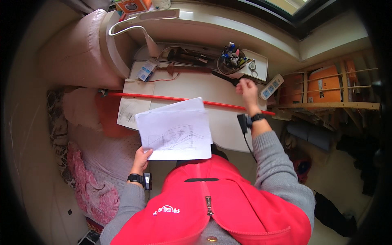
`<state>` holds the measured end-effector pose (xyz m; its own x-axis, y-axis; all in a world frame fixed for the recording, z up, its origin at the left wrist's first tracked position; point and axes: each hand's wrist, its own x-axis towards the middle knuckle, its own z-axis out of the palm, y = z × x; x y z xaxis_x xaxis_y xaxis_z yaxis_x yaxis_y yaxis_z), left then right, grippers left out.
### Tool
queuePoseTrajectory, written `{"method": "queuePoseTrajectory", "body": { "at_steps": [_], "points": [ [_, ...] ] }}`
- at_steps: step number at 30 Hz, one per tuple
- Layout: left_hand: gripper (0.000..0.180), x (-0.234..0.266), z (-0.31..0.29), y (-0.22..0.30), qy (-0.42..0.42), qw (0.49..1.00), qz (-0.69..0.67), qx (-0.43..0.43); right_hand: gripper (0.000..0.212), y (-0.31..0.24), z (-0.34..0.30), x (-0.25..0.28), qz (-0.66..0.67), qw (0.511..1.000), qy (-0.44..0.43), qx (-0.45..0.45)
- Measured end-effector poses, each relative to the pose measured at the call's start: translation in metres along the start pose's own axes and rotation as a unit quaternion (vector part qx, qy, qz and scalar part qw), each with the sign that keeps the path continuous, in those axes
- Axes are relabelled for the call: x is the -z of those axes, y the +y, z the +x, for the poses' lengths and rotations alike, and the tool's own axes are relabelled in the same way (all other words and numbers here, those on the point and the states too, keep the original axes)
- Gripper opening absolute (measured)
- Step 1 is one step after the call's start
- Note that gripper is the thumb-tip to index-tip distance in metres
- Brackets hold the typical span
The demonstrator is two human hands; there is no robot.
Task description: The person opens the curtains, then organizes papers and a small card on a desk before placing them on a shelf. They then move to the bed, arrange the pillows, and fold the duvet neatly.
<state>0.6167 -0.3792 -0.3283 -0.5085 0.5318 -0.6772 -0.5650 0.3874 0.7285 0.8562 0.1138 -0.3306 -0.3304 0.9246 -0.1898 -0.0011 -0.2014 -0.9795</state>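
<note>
Two or more white paper sheets point(173, 130), the top one bearing a pencil line drawing, are pinched at the lower left corner by my left hand point(141, 159). They tilt over the desk's near edge and hide part of it. My right hand point(247, 89) is over the right side of the desk, its fingers curled closed. Beside those fingers ends a long, narrow brown and black thing point(224, 77) that lies along the back of the desk. Whether my fingers touch it, or hold anything small, I cannot make out.
A red rod point(179, 98) crosses the white desk point(230, 136). Behind stand a pen holder point(232, 61), a white desk lamp point(150, 45) and a small box point(147, 70). A white remote-like device point(272, 86) lies right, near a wooden rack point(322, 105). Another drawing sheet point(134, 92) lies left.
</note>
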Motion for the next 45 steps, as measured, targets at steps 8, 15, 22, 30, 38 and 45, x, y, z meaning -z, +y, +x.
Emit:
{"method": "queuePoseTrajectory", "body": {
  "at_steps": [8,15,22,30,38,45],
  "points": [
    [0.032,-0.059,0.051,0.037,-0.065,0.996,0.056,-0.032,0.053,0.022,-0.155,-0.021,0.143,0.92,-0.195,-0.308],
    [0.035,-0.09,0.075,0.05,-0.061,0.994,-0.075,-0.055,0.036,0.039,-0.182,-0.016,0.025,0.938,-0.134,-0.317],
    [0.047,-0.119,0.078,0.042,-0.096,0.952,-0.291,-0.013,0.032,0.061,-0.202,-0.046,0.149,0.928,-0.077,-0.332],
    [0.044,-0.119,0.082,0.072,-0.164,0.981,-0.043,-0.096,0.066,0.018,-0.151,-0.059,-0.055,0.995,0.05,-0.063],
    [0.036,-0.113,0.09,0.098,-0.237,0.968,-0.017,-0.08,0.051,-0.004,-0.138,-0.08,-0.031,0.933,-0.288,-0.215],
    [0.059,-0.098,0.18,0.101,-0.023,0.942,0.201,-0.268,0.026,0.044,-0.156,-0.067,-0.202,0.946,-0.123,-0.221]
  ]
}}
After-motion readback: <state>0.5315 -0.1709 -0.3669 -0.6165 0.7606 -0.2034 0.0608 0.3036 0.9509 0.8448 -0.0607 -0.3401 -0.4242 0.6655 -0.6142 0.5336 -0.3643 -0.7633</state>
